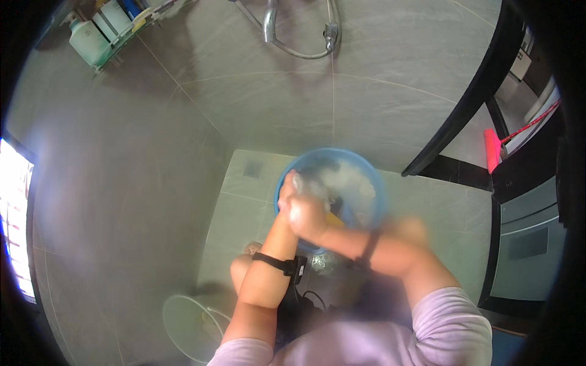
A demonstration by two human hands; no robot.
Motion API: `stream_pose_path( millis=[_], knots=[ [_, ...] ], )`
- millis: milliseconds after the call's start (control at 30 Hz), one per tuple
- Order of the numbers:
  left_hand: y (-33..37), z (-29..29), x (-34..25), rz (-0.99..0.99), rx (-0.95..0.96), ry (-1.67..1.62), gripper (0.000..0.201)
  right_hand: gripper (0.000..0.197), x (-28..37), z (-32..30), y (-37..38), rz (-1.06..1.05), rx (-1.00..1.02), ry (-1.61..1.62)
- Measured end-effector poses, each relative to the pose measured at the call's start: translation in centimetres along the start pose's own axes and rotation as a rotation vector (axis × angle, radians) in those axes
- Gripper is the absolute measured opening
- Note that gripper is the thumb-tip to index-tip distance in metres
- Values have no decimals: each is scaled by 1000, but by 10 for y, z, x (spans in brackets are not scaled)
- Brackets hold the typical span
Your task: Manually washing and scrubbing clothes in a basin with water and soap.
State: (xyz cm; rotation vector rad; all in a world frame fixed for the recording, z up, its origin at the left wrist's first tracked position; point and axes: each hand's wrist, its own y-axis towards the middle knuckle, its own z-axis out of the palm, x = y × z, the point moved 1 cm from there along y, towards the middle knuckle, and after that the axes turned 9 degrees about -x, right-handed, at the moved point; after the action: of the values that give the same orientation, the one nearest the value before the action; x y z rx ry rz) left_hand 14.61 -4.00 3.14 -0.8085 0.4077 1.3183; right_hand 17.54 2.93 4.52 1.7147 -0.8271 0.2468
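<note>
A round blue basin [379,183] on the tiled floor holds white suds [348,180], dark and blue wet cloth-like shapes and a yellow piece [333,221]. Over its left side my two hands are pressed together. My left hand [288,186] is partly covered by the right, with white foam on its fingers. Crossing in from the right, my right hand [308,218] is curled closed against it and slightly blurred. Whatever lies between them, if anything, is hidden. A black strap with a small box [297,269] circles my left forearm.
A pale bucket [186,326] stands at the lower left. On the wall hang a shower hose [299,55] and a corner shelf with bottles [90,43]. A black door frame [458,107] rises at right, a pink squeegee [491,149] beyond it. A floor drain [251,169] lies left of the basin.
</note>
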Motion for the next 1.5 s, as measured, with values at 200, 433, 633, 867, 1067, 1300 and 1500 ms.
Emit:
stream_pose_path(
  millis=[200, 433, 633, 867, 1067, 1300, 1500],
  knots=[
    [26, -46, -1, -281, 47, -87, 35, 41, -64, 62, -7, 395, -419, -211],
    [-21, 29, -20, -305, -123, -108, 33, 40, -85, -21, 71, 740, -5, 124],
    [-38, 10, -70, 49, 142, 466, 26, 22, -79, -82, 93, 691, 959, 473],
    [-47, -3, -70, 159, 60, 756, 41, 27, -64, -119, 122, 897, 388, 1387],
    [-17, 9, -38, 61, -150, -199, 44, 22, -43, -64, 84, 889, 28, 1033],
    [20, 27, 24, -99, -439, 70, 44, 37, -87, -1, 42, 332, 0, -243],
    [6, -4, -10, -176, 566, -548, 33, 30, 2, -1, 24, 71, 31, 93]
  ],
)
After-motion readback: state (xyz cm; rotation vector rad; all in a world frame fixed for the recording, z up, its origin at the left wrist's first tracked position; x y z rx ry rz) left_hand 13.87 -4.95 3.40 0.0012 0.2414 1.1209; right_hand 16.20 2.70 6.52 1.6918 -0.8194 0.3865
